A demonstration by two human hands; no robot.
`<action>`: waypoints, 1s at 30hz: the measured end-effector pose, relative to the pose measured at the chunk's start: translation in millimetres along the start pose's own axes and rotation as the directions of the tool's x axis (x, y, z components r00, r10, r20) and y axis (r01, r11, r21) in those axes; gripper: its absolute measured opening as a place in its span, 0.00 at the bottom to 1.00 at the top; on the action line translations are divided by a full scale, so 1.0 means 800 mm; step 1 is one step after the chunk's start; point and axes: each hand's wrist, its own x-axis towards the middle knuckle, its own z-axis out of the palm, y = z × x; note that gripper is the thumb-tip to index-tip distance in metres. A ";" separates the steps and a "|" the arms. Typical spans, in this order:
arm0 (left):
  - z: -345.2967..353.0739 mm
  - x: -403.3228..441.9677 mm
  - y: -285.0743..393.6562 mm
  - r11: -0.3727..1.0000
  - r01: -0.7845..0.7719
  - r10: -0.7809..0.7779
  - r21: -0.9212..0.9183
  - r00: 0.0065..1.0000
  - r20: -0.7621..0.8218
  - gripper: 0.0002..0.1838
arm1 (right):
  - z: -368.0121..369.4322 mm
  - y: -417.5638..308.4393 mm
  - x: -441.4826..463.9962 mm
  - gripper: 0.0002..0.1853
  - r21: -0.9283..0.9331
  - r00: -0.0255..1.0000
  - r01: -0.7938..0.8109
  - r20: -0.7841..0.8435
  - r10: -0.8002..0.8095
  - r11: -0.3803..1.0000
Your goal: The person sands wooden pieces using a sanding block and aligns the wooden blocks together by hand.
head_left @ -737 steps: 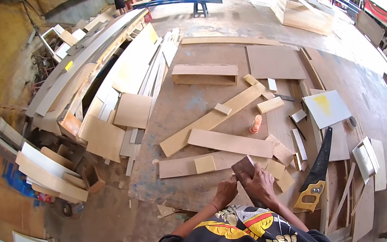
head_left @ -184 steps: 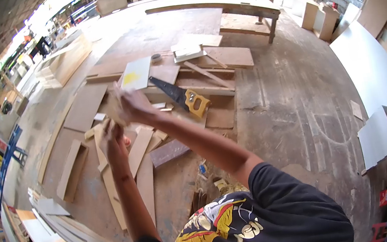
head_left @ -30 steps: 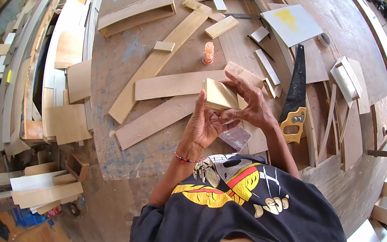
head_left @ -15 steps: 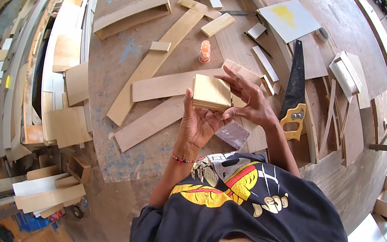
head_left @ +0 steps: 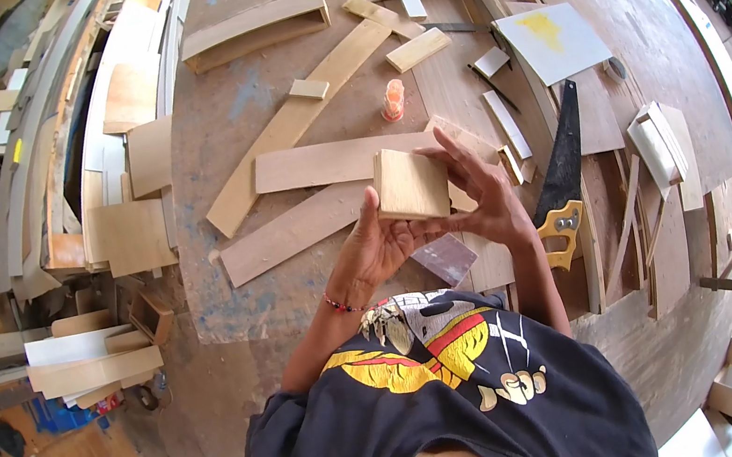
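Observation:
A squarish pale wooden block is held up over the worktable between both hands. My left hand grips its left and lower side, thumb along the left edge. My right hand holds the right side, with the fingers bent at its upper right corner and the thumb below. Long flat boards lie under and beyond the block, one a brown strip just behind my left hand. A purplish-grey square piece rests on the table below the hands.
A handsaw with a yellow handle lies to the right. An orange bottle stands beyond the block. A white panel with a yellow stain is at the upper right, and an open-sided wooden box at the upper left. Board offcuts are stacked left.
The block has been tilted in my hands, so its broad face now turns more toward me. Both hands keep their hold, and the surrounding scene shifts only slightly.

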 end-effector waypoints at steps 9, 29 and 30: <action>0.031 -0.016 0.042 0.943 -0.087 0.081 0.320 0.996 0.033 0.27 | 0.000 -0.009 -0.008 0.56 -0.358 0.974 0.204 -0.022 -0.226 0.911; 0.009 -0.001 0.024 0.561 -0.288 0.524 0.776 0.849 -0.064 0.18 | 0.011 0.024 0.005 0.29 -0.021 0.995 -0.026 -0.096 0.024 0.999; 0.008 -0.001 0.024 0.563 -0.285 0.523 0.776 0.850 -0.067 0.18 | 0.012 0.028 0.006 0.26 0.005 0.995 -0.051 -0.089 0.051 0.999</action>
